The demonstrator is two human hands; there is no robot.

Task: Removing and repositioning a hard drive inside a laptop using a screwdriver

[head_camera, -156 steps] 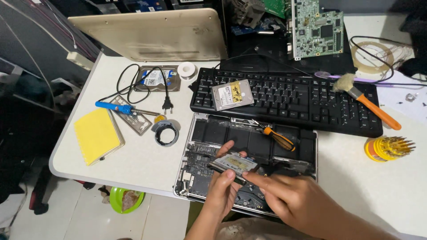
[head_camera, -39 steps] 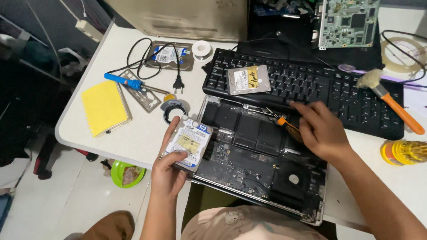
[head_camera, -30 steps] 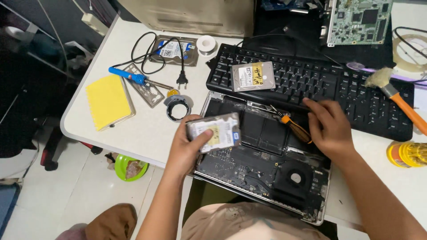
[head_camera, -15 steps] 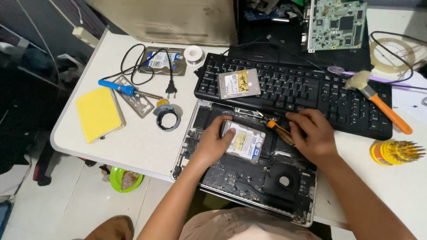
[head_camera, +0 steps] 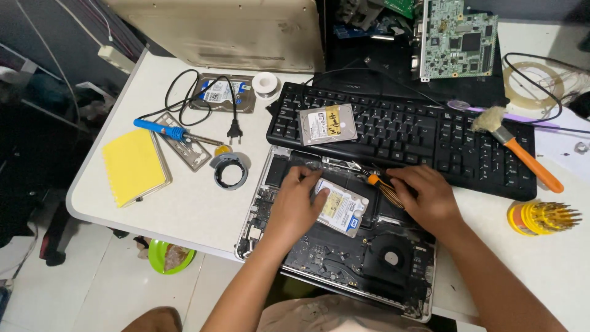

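An opened laptop lies bottom-up at the table's front edge, its boards and fan showing. My left hand presses a small hard drive with a white and blue label down onto the laptop's insides. My right hand rests on the laptop's right part, its fingers on an orange-handled screwdriver that lies beside the drive. A second small drive sits on the black keyboard just behind the laptop.
To the left are a roll of dark tape, a blue soldering iron, a yellow pad and a larger drive. At the right lie an orange-handled brush, a yellow pot of bits and a green circuit board.
My left hand carried the labelled drive from the laptop's left side over to its middle and set it down. My right hand stayed by the screwdriver.
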